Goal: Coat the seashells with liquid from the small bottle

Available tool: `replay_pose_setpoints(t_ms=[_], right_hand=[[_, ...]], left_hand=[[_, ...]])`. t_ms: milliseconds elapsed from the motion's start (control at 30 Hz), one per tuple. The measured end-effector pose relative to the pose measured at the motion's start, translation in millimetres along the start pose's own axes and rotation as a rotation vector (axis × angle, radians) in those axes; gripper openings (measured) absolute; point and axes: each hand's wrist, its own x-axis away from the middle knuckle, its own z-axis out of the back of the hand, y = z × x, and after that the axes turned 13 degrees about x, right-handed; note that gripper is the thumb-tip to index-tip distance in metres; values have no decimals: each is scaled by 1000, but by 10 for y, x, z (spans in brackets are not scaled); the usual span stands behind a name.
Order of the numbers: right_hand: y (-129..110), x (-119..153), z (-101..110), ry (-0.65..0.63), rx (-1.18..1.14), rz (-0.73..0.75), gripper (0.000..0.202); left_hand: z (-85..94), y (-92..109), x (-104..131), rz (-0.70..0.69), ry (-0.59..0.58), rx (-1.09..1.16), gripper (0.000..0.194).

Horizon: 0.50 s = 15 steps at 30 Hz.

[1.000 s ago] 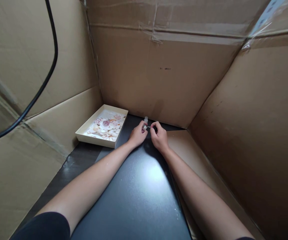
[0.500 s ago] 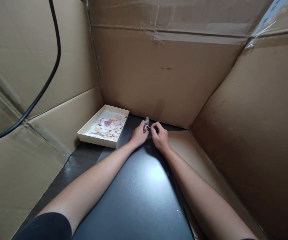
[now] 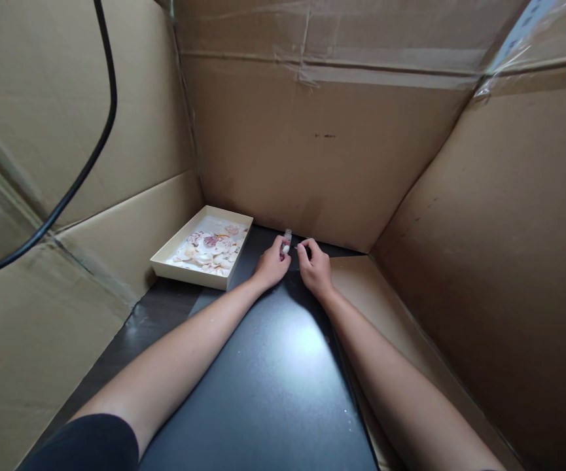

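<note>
My left hand (image 3: 272,265) is closed around a small white piece (image 3: 285,249) with dark reddish patches beside it, much like a seashell. Fingers hide most of it. Just beyond the fingertips stands a small clear glass bottle (image 3: 288,234); whether the left hand touches it I cannot tell. To the right, a short gap away, my right hand (image 3: 317,267) pinches thumb and forefinger together. A tiny thin tip (image 3: 296,246) pokes out from that pinch toward the white piece; its kind is too small to make out.
A cream tray (image 3: 189,277) holding several seashells (image 3: 209,245) sits left of my hands. Both forearms extend over a dark grey tabletop (image 3: 263,379). Cardboard walls (image 3: 332,176) rise on three sides, and a cardboard sheet (image 3: 361,288) lies at right. A black cable (image 3: 86,167) hangs at upper left.
The thin tip in my right hand has come slightly away from the white piece. That piece has turned a little in my left hand. The view has shifted slightly.
</note>
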Motion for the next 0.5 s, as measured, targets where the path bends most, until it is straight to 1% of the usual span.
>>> replay_pose_setpoints(t_ms=[133,200,267,333,433,500], right_hand=[[-12,3,-20,-41,-66,93,29],[-10,-2,-26,-46,-38,77,28],[-2,-11,-20,-26,-4,31,27],[2,-13,-10,-2,-15,29,28],[-2,2,-12,-29,-91,120,29],[5,5,-32,-65,-119,137,27]], left_hand=[[5,8,-1,14,-9,3,25],[1,7,-4,8,2,6,24],[-5,0,-6,-2,16,5,25],[-10,-10,-8,-7,19,2,26],[-12,-22,-12,15,4,2,25],[-12,-27,-15,28,3,4,25]])
